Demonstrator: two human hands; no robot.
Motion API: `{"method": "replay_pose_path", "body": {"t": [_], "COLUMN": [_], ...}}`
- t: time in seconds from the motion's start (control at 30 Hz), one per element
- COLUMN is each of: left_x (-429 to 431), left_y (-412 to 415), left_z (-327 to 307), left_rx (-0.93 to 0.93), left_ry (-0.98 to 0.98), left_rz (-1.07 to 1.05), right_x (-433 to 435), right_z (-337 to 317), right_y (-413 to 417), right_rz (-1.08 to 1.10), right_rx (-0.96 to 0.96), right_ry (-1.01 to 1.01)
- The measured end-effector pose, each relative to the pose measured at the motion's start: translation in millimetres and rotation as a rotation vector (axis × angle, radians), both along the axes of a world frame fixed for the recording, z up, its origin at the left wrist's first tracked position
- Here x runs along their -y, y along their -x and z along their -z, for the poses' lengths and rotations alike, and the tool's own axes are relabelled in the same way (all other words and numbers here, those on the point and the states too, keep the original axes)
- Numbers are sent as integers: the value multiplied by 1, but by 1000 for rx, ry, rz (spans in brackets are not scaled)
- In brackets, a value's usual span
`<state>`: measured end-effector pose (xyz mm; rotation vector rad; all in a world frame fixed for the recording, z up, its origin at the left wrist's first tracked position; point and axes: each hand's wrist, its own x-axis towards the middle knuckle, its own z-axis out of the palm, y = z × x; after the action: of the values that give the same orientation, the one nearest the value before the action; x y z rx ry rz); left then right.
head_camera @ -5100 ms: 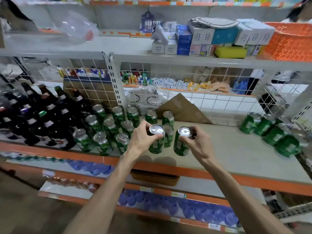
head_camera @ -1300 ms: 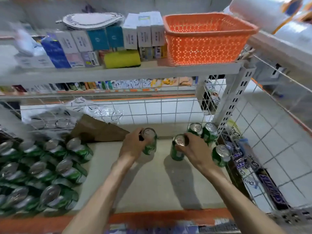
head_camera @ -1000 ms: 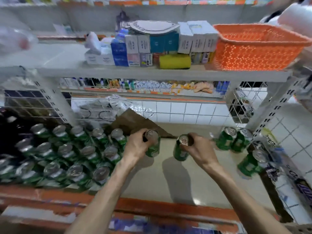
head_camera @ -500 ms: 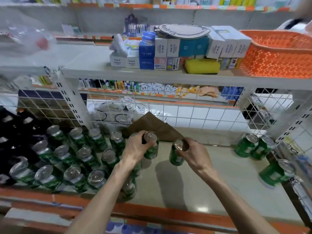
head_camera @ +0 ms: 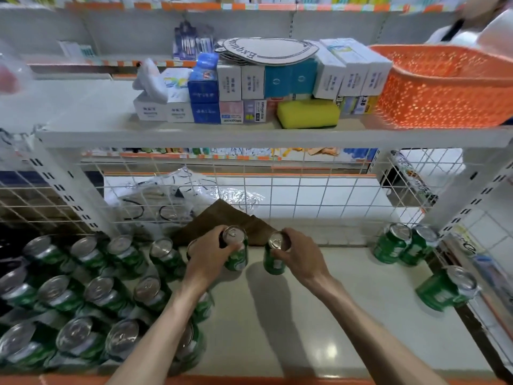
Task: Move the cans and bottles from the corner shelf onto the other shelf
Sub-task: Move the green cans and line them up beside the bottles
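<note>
My left hand [head_camera: 211, 257] grips a green can [head_camera: 237, 252] from the top and side. Beside it, my right hand [head_camera: 301, 255] grips a second green can [head_camera: 273, 261]. Both cans are upright over the middle of the beige shelf [head_camera: 347, 329]. Several more green cans [head_camera: 91, 295] stand packed together on the left of this shelf. Three green cans [head_camera: 394, 243] stand at the right end, by the wire side panel. Dark bottles at the far left edge are barely visible.
A brown cardboard piece [head_camera: 222, 220] and a clear plastic bag [head_camera: 172, 195] lie at the back against the wire grid. The upper shelf holds boxes, a yellow sponge [head_camera: 308, 113] and an orange basket [head_camera: 447, 87]. A person in white [head_camera: 485, 26] is at the top right.
Over the last second the view swung left, from the right end back to the shelf's middle. Both hands kept hold of their cans and stayed side by side.
</note>
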<state>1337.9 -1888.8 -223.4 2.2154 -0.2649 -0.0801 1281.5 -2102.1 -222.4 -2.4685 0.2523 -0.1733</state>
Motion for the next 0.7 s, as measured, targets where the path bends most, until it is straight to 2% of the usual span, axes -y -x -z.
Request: {"method": "replay_pose_path", "body": {"t": [0.7], "left_x": [12], "left_y": [-17], "left_z": [32], "left_rx": [-32], "left_ry": [-45], "left_rz": [56], "right_x": [20], "right_z": [31], "right_y": [-22], "right_rz": [-39], "right_rx": [-70], "right_ry": [-4]}}
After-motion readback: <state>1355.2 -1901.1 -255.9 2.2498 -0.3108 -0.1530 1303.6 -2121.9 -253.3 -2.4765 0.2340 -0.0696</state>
